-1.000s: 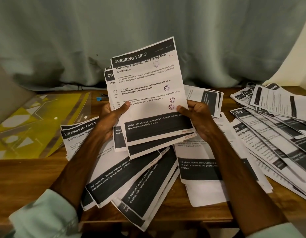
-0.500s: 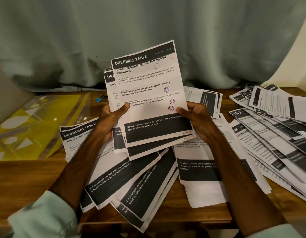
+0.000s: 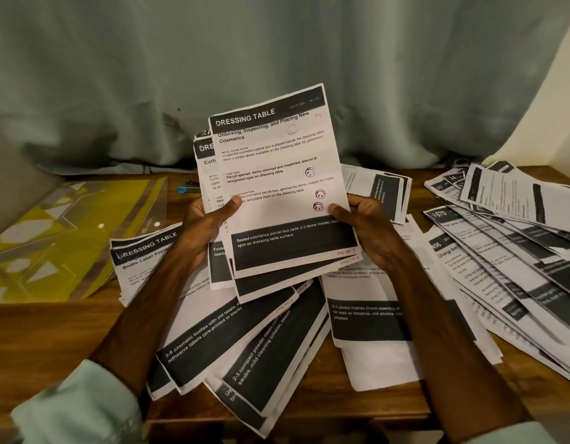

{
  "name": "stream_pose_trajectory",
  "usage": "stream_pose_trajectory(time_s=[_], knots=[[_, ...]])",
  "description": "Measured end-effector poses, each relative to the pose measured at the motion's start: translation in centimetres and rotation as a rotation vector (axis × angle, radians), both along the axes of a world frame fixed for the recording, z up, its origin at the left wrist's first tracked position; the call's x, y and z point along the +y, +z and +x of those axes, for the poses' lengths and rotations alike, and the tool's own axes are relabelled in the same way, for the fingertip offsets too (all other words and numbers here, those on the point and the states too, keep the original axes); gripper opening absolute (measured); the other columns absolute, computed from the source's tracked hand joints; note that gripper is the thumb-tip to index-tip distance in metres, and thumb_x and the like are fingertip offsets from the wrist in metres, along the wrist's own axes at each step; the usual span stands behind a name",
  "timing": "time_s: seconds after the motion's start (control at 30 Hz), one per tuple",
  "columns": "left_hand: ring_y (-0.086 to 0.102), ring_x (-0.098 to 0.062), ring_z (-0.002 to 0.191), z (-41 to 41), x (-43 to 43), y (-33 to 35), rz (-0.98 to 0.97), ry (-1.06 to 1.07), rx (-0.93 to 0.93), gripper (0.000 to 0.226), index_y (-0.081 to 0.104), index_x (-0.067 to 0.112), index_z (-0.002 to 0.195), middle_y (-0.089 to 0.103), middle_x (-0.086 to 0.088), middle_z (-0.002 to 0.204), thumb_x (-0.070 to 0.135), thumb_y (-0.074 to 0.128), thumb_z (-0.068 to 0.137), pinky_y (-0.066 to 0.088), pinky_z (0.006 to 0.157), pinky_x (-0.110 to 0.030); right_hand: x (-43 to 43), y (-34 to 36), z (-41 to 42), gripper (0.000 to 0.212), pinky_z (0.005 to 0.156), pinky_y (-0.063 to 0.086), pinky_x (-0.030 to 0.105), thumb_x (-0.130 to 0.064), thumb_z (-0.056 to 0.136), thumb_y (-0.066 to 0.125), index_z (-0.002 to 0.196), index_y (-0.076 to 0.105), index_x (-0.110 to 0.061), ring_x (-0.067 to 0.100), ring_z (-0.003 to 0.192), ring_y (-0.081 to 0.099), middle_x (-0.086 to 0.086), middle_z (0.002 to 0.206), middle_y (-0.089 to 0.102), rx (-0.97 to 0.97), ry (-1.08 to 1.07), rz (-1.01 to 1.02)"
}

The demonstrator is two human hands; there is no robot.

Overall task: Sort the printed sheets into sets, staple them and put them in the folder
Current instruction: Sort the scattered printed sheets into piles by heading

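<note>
A small stack of printed sheets (image 3: 277,174), the top one headed "DRESSING TABLE", stands upright above the table's middle. My left hand (image 3: 203,229) grips its left edge, thumb across the front. My right hand (image 3: 365,225) grips the right edge, thumb on the page. Under my arms lies a fanned pile of more sheets (image 3: 254,341) with black bands. Another spread of sheets (image 3: 507,238) covers the right of the table. A yellow and clear plastic folder (image 3: 62,238) lies flat at the left. A blue stapler (image 3: 186,187) peeks out behind the held stack.
The wooden table (image 3: 46,331) shows bare wood at the front left. A grey-green curtain (image 3: 277,59) hangs right behind the table. More sheets (image 3: 383,193) lie behind my right hand.
The held stack sits slightly lower in view than a second ago; both hands keep the same grip.
</note>
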State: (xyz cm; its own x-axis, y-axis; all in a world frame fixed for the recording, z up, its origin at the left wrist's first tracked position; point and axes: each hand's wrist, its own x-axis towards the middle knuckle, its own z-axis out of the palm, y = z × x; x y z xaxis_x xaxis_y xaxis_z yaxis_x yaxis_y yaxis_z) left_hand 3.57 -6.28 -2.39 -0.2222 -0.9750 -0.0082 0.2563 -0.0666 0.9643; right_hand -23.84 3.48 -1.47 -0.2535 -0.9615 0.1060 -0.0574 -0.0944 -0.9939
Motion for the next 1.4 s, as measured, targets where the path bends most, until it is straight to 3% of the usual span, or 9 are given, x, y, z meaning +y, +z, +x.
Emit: stream_pose_trajectory(time_s=[0.37,0.63,0.77,1.13,1.4], knots=[[0.075,-0.029,0.1,0.0,-0.1,-0.1,-0.02,0.034,-0.03,0.051,0.06,0.009,0.131,0.076,-0.007,0.116,0.011,0.08,0.084,0.064,0.076,-0.044,0.1,-0.1,-0.1,0.01,0.07,0.06,0.024,-0.018,0.098,0.063,0.107,0.068,-0.021,0.014,0.089,0.075,-0.008,0.096,0.078,-0.063,0.013,0.044],[0.075,-0.027,0.101,-0.1,0.0,-0.1,-0.055,0.048,-0.043,0.06,0.062,0.01,0.127,0.077,-0.005,0.114,0.016,0.084,0.071,0.063,0.078,-0.044,0.3,0.1,-0.1,0.012,0.069,0.059,0.022,-0.016,0.098,0.062,0.109,0.068,-0.018,0.013,0.09,0.075,-0.006,0.097,0.078,-0.074,0.025,0.041],[0.075,-0.027,0.101,-0.2,0.0,-0.1,-0.047,0.057,-0.021,0.053,0.063,0.01,0.126,0.077,-0.004,0.114,0.009,0.083,0.076,0.064,0.075,-0.042,0.3,0.0,-0.1,0.012,0.072,0.06,0.024,-0.017,0.098,0.062,0.109,0.068,-0.019,0.015,0.093,0.075,-0.005,0.099,0.078,-0.08,0.03,0.041],[0.074,-0.031,0.105,-0.1,0.5,0.7,-0.014,0.049,0.04,0.05,0.069,0.015,0.117,0.075,-0.01,0.116,0.019,0.085,0.069,0.055,0.095,-0.061,0.6,-0.3,0.1,0.026,0.086,0.06,0.037,-0.026,0.096,0.066,0.118,0.071,-0.012,0.02,0.1,0.074,0.001,0.11,0.077,-0.099,-0.143,-0.061],[0.074,-0.029,0.105,0.1,0.6,1.1,-0.03,0.035,0.067,0.051,0.068,0.015,0.12,0.076,-0.009,0.116,0.016,0.084,0.072,0.057,0.093,-0.054,0.7,0.3,0.6,0.025,0.069,0.061,0.028,-0.026,0.098,0.062,0.119,0.07,-0.014,0.021,0.093,0.076,0.003,0.105,0.078,-0.154,-0.131,-0.05]])
